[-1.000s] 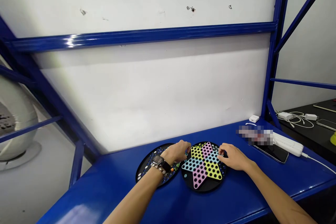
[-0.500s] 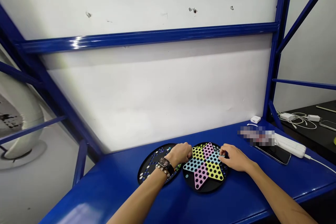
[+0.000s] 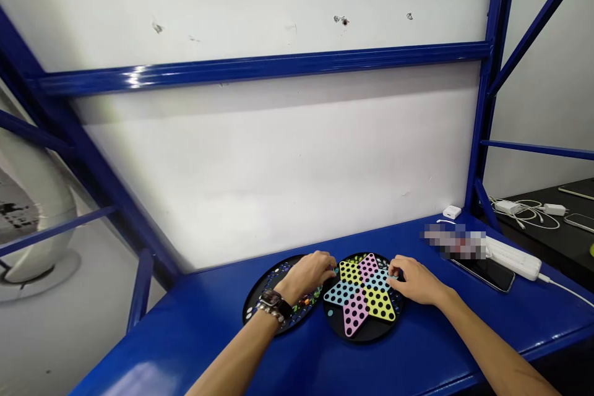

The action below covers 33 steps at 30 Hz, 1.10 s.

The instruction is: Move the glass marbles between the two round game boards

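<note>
A star-shaped Chinese checkers board (image 3: 362, 288), in pink, yellow and pale blue with black holes, rests in a round black tray (image 3: 366, 335). My left hand (image 3: 310, 273) is over the gap between this tray and a second round black tray (image 3: 245, 302). Its fingers are pinched, with a small bluish spot at the tips that is too small to name. At the board's right point, my right hand (image 3: 414, 278) has thumb and forefinger closed together; what lies between them is hidden. Small coloured pieces (image 3: 304, 301) lie scattered in the left tray.
The trays stand on a blue tabletop (image 3: 204, 328). To the right lie a phone (image 3: 485, 272), a white power strip (image 3: 513, 257) and a small white case (image 3: 451, 211). Blue frame bars (image 3: 260, 67) cross the white wall. White cables (image 3: 533, 213) lie on a black table.
My left hand has drawn back slightly, its wrist lower and further left, showing more coloured pieces in the left tray. My right hand has stayed in place.
</note>
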Available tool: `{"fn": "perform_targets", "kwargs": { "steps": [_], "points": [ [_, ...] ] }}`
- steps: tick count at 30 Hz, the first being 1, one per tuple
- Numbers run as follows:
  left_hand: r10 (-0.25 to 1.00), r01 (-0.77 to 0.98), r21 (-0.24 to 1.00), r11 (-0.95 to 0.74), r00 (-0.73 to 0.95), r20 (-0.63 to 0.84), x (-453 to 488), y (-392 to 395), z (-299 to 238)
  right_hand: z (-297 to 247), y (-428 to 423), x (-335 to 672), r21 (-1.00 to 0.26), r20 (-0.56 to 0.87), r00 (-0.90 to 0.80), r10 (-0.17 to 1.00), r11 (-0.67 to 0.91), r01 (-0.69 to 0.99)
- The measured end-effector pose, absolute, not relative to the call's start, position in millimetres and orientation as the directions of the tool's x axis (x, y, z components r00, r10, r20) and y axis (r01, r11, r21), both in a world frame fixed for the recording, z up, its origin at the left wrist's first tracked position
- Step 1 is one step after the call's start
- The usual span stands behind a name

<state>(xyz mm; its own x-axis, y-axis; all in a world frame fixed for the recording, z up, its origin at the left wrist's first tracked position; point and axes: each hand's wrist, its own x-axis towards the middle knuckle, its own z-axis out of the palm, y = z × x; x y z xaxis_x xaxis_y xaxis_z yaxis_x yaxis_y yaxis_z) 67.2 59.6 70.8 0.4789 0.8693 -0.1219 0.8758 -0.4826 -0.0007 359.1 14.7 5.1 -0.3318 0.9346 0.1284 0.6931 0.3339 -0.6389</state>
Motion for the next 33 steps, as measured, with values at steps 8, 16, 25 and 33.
{"fn": "perform_targets", "kwargs": {
  "steps": [8, 16, 25, 33],
  "points": [
    [0.931, 0.949, 0.091, -0.303, 0.315, -0.186, 6, 78, 62, 5, 14, 359, -0.640, 0.137, -0.331, 0.934, 0.339, 0.689],
    [0.888, 0.841, 0.317, -0.439, 0.459, 0.012, 49, 66, 74, 9, 14, 359, -0.639, 0.230, -0.286, 0.930, 0.365, 0.676],
    [0.898, 0.904, 0.006, -0.428, 0.426, -0.109, 136, 83, 52, 8, 14, 361, -0.606, 0.206, -0.314, 0.927, 0.372, 0.703],
    [0.934, 0.946, -0.048, -0.320, 0.306, -0.183, 165, 99, 56, 12, 13, 360, -0.610, 0.183, -0.318, 0.930, 0.361, 0.706]
  ]
}}
